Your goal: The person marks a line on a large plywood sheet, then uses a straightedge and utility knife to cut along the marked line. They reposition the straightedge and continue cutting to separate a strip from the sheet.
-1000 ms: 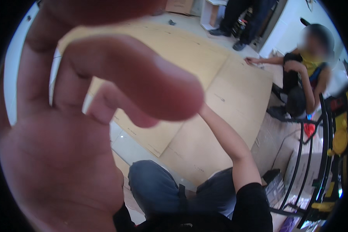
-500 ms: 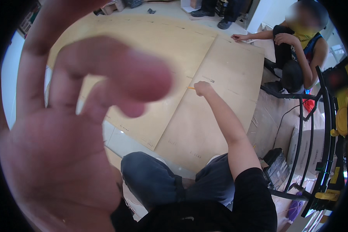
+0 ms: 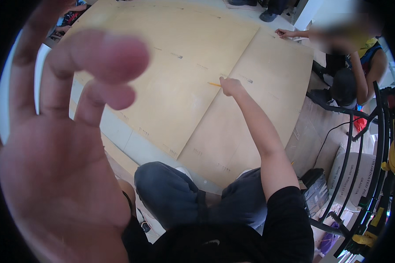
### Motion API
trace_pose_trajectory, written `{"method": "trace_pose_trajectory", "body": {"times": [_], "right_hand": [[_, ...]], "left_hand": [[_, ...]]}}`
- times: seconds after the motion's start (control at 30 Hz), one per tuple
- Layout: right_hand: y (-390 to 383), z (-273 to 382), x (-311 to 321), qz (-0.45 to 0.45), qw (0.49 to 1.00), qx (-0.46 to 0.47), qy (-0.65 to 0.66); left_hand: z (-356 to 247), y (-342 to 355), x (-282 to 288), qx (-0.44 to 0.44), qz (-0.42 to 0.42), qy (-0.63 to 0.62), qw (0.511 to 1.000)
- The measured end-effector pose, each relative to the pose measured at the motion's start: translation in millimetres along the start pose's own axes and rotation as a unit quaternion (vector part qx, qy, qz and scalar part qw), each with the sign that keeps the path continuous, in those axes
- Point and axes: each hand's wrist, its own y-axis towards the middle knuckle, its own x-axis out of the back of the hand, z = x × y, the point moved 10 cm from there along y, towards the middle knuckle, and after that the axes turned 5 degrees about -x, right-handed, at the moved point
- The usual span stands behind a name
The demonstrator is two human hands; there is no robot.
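Observation:
My left hand (image 3: pixel 61 166) is raised very close to the head camera, palm toward it, and fills the left side. Its fingers are apart and partly bent, with nothing seen in them. Farther down, my right hand (image 3: pixel 231 87) grips a yellow pencil (image 3: pixel 214 84), whose end points left. That hand is over the seam between two large tan boards, the left board (image 3: pixel 162 83) and the right board (image 3: pixel 263 105). Whether the pencil touches the surface I cannot tell. Small printed marks lie along the boards.
At the right a person (image 3: pixel 373 70) crouches beside the boards, one hand near their far corner. A black metal frame (image 3: pixel 349 144) stands at the right, by a white sack (image 3: pixel 353 175). Another person's shoes (image 3: pixel 268 16) are at the far edge; part of someone shows at far left.
The view has shifted. My right hand with the pencil has moved left to the seam, and more of the pencil shows. My left fingers have shifted left and up.

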Motion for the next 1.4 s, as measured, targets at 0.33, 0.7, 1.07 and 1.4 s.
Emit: {"method": "trace_pose_trajectory", "body": {"times": [0.33,0.7,1.07,1.4], "right_hand": [[6,-24,-25,0.141,0.990,-0.003,-0.030],[20,-2,-29,0.047,0.995,0.045,-0.070],[1,27,-12,0.069,0.994,0.076,-0.035],[15,18,-30,0.100,0.992,0.070,-0.042]], "left_hand": [[211,-315,248,0.487,-0.008,0.439,0.755],[99,-572,234,0.577,0.263,0.378,0.675],[137,-429,220,0.613,0.020,0.237,0.753],[25,-238,91,0.275,0.191,0.468,0.818]]}}
